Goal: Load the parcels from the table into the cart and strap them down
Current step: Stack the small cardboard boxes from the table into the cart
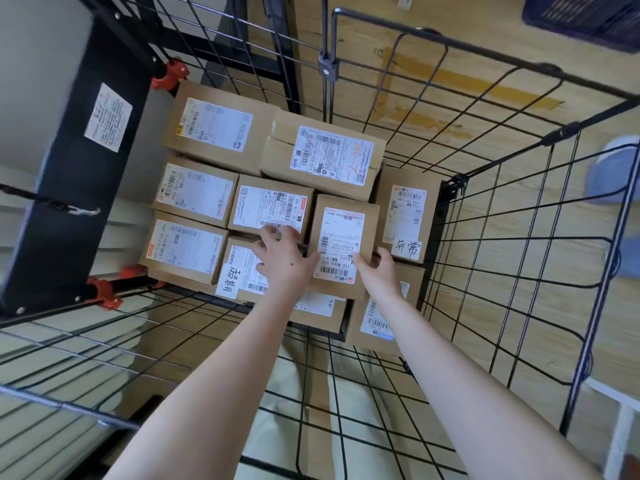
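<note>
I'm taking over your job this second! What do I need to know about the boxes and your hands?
Left hand: resting on the stacked parcels, thumb against the middle parcel.
Right hand: grips that parcel's right edge.
Done: about ten parcels sit in the wire cart.
Left: settle this one, then strap down; no strap in view.

Both bare forearms reach forward and down, side by side and drawing slightly together. The left hand (284,261) lies palm down, fingers spread and nearly straight, thumb out to the right. The right hand (377,271) grips a parcel (341,237) by its right edge, thumb on the labelled face, fingers curled round the side. Both wrists look straight
</note>
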Demonstrator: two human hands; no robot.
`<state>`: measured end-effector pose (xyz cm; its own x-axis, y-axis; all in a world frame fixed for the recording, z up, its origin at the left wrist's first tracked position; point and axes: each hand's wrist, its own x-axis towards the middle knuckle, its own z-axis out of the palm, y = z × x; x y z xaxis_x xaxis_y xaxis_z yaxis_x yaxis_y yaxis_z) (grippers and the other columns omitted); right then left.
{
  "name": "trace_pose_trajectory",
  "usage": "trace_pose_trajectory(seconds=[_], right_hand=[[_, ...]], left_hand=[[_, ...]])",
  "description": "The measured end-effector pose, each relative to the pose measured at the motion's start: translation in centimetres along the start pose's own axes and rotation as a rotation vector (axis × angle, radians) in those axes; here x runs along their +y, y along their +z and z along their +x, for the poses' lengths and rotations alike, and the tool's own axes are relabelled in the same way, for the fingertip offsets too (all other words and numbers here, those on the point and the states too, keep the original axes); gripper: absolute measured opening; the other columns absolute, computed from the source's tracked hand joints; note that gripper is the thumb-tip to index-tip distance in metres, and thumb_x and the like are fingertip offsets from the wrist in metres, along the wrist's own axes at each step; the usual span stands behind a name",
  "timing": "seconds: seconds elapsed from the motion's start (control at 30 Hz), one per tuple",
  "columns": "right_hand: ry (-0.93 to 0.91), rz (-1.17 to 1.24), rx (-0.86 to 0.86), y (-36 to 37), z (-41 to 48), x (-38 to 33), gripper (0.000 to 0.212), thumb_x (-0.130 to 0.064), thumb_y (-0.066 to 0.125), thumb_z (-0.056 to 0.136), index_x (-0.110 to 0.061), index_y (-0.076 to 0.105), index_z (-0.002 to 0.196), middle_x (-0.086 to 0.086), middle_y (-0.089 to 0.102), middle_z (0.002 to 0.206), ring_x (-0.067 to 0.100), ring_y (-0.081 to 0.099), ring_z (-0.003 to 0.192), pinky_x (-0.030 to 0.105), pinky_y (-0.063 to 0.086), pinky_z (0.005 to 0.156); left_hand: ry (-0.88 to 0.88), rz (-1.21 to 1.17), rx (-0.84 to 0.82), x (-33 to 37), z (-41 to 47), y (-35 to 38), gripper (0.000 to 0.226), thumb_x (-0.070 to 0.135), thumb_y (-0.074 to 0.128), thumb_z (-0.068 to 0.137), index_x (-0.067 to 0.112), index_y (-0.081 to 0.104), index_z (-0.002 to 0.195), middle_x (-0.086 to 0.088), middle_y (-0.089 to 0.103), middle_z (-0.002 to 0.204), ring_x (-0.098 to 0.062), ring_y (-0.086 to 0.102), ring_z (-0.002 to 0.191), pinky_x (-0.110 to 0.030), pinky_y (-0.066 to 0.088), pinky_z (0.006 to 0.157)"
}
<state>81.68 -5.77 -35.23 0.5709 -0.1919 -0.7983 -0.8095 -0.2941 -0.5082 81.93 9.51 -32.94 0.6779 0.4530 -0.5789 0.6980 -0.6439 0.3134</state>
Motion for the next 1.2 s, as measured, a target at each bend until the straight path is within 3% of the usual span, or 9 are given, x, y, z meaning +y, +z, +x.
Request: trace_pose_trajectory(seconds=[0.1,0.23,0.3,0.4,0.53,0.63,0.8,0.97,1.2], right_hand=[[-0.019,-0.047,0.015,-0.2,-0.9,-1.0,0.064,-0.027,0.064,0.092,-0.014,0.032,0.147,0.002,0.051,0.136,0.019,0.053,0.118,0.027,0.042,0.091],[-0.09,-0.137,0.05,-1.0,-2.7,-2.9,0.062,-0.022,0.068,0.086,-0.019,0.04,0.141,0.006,0.047,0.136,0.021,0.051,0.12,0.032,0.047,0.095],[-0.115,-0.158,0.042,-1.7,-4.2,-4.2,0.059,-0.018,0.067,0.086,-0.02,0.041,0.139,0.005,0.044,0.137,0.019,0.05,0.118,0.026,0.045,0.087],[-0.17,-0.191,0.014,-3.0,-6.9,-6.2,0.048,-0.016,0.064,0.088,-0.023,0.047,0.133,0.003,0.047,0.133,0.009,0.049,0.097,0.015,0.039,0.07],[-0.3,-0.212,-0.051,-4.7,-11.3,-9.5,0.034,-0.014,0.06,0.092,-0.022,0.055,0.124,-0.002,0.056,0.124,0.004,0.053,0.088,0.006,0.039,0.047],[-0.386,-0.195,-0.102,-5.5,-14.9,-12.3,0.028,-0.011,0.058,0.09,-0.024,0.061,0.115,-0.004,0.061,0.114,0.003,0.057,0.088,0.007,0.039,0.052],[-0.542,-0.224,-0.207,-7.4,-21.9,-16.9,0.021,-0.01,0.062,0.09,-0.027,0.062,0.101,-0.005,0.065,0.1,0.007,0.061,0.085,0.014,0.048,0.065],[-0.683,-0.246,-0.233,-9.2,-28.0,-20.1,0.022,-0.013,0.067,0.087,-0.033,0.064,0.095,-0.001,0.068,0.096,0.015,0.066,0.089,0.04,0.056,0.086],[-0.883,-0.362,-0.307,-11.4,-34.8,-22.5,0.019,-0.021,0.069,0.088,-0.028,0.065,0.105,-0.011,0.066,0.095,0.002,0.065,0.083,0.026,0.055,0.081]], left_hand=[[0.002,0.007,0.01,0.4,-0.7,-0.6,0.037,0.028,0.071,0.078,0.02,0.052,0.109,-0.009,0.027,0.135,-0.033,0.026,0.123,-0.045,0.034,0.093],[0.02,-0.005,0.026,1.1,-2.0,-2.1,0.029,0.029,0.065,0.079,0.021,0.054,0.105,-0.008,0.039,0.124,-0.031,0.033,0.116,-0.042,0.031,0.094],[0.039,-0.028,-0.001,1.5,-2.8,-3.4,0.022,0.03,0.062,0.08,0.023,0.056,0.099,-0.003,0.052,0.113,-0.03,0.041,0.11,-0.041,0.037,0.093],[0.077,-0.085,-0.013,2.2,-4.5,-6.3,0.009,0.027,0.058,0.079,0.025,0.055,0.087,0.0,0.066,0.089,-0.027,0.058,0.092,-0.042,0.05,0.079],[0.143,-0.234,0.008,3.7,-7.8,-10.9,0.006,0.014,0.056,0.079,0.017,0.058,0.084,-0.003,0.063,0.07,-0.021,0.059,0.065,-0.03,0.045,0.057],[0.204,-0.328,0.028,5.1,-10.2,-14.1,0.003,0.014,0.057,0.081,0.016,0.058,0.083,0.002,0.053,0.063,-0.014,0.047,0.057,-0.025,0.035,0.05],[0.323,-0.48,0.049,7.7,-15.7,-20.7,0.009,0.013,0.06,0.084,0.018,0.055,0.078,0.009,0.047,0.061,-0.006,0.042,0.054,-0.015,0.033,0.047],[0.349,-0.75,0.036,8.6,-20.9,-25.9,0.005,0.013,0.061,0.078,0.015,0.057,0.075,0.004,0.052,0.063,-0.012,0.046,0.058,-0.028,0.041,0.06],[0.387,-0.945,0.176,7.6,-27.2,-31.0,0.014,0.006,0.065,0.085,0.012,0.058,0.073,-0.006,0.052,0.069,-0.018,0.047,0.065,-0.035,0.044,0.065]])
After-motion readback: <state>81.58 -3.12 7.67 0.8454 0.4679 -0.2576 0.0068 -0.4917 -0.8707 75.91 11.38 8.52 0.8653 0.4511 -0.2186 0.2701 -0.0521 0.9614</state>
